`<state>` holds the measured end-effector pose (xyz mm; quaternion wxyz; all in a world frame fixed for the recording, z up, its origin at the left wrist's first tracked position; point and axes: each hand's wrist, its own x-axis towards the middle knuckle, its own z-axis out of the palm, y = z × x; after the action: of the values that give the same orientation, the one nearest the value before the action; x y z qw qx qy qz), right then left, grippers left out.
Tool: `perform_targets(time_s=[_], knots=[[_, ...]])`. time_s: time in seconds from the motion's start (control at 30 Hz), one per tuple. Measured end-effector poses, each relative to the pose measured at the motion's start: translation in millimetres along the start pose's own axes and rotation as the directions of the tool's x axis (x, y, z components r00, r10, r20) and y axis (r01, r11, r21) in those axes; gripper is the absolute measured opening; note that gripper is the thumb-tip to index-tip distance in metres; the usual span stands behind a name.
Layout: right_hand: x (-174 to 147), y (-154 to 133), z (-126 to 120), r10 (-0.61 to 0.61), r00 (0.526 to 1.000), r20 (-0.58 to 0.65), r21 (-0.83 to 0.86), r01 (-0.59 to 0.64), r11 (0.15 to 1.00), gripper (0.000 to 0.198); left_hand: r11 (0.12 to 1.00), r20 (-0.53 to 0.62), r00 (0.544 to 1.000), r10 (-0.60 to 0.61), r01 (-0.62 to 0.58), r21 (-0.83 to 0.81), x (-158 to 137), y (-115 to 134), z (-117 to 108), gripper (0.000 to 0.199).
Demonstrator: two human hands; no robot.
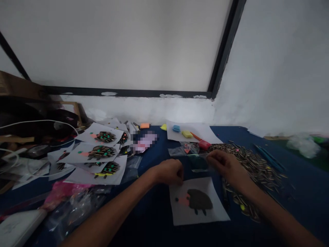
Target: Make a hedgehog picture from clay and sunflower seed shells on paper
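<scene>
A white paper (186,218) lies before me with a dark hedgehog figure (200,199) on it, pink-faced and black-nosed, seemingly of modelling clay. My left hand (171,172) rests at the paper's upper left corner, fingers curled closed; what they hold, if anything, is hidden. Farther right, my right hand (227,166) has thumb and fingers pinched together beside a clear plastic bag (197,163). I cannot make out what is between its fingertips. A pile of striped sunflower seeds (253,164) spreads behind and right of that hand. Red clay (205,144) sits just beyond its fingertips.
Finished-looking hedgehog sheets (100,152) with seed spines are stacked at left. Crumpled plastic wrap (77,209) and a white box (22,228) lie front left. Yellow clay (186,133) and blue clay (176,128) sit on a back sheet. Blue tweezers (268,157) lie right.
</scene>
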<state>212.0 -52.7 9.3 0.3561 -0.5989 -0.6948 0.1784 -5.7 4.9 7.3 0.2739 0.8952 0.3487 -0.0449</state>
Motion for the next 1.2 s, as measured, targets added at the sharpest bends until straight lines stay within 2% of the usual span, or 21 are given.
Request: perform_targets(time_s=[0.3, 0.43, 0.5, 0.6, 0.63, 0.83, 1.0, 1.1, 1.2], knots=[[40, -4, 24, -0.105, 0.993, 0.06, -0.131, 0.112, 0.985, 0.022, 0.994, -0.149, 0.987, 0.064, -0.076, -0.074, 9, 0, 7, 0.017], [63, 0, 35, -0.066, 0.995, 0.081, -0.235, 0.083, 0.969, 0.026, 0.982, -0.204, 0.971, 0.126, -0.151, -0.113, 17, -5, 15, 0.023], [74, 1, 40, -0.032, 0.995, 0.094, -0.294, 0.059, 0.954, 0.022, 0.981, -0.222, 0.968, 0.119, -0.149, -0.123, 19, -6, 17, 0.024], [84, -3, 42, 0.003, 0.996, 0.095, -0.388, 0.034, 0.921, 0.034, 0.984, -0.233, 0.968, 0.093, -0.125, -0.128, 19, -5, 17, 0.025], [85, -6, 41, 0.009, 0.996, 0.086, -0.422, 0.028, 0.906, 0.033, 0.984, -0.23, 0.969, 0.084, -0.117, -0.133, 19, -5, 16, 0.025], [63, -14, 13, 0.031, 0.998, 0.053, -0.603, 0.007, 0.798, 0.024, 0.981, -0.232, 0.969, 0.082, -0.12, -0.153, 17, -3, 13, 0.023], [25, 1, -17, 0.182, 0.976, 0.118, -0.735, -0.037, 0.677, 0.023, 0.98, -0.203, 0.977, 0.069, -0.105, -0.169, 16, -1, 12, 0.022], [8, 6, -25, 0.265, 0.949, 0.172, -0.773, -0.037, 0.633, 0.035, 0.983, -0.197, 0.977, 0.08, -0.11, -0.149, 15, -1, 11, 0.021], [-1, 5, -27, 0.315, 0.929, 0.196, -0.792, -0.039, 0.609, 0.035, 0.986, -0.197, 0.977, 0.085, -0.111, -0.125, 14, 0, 11, 0.023]])
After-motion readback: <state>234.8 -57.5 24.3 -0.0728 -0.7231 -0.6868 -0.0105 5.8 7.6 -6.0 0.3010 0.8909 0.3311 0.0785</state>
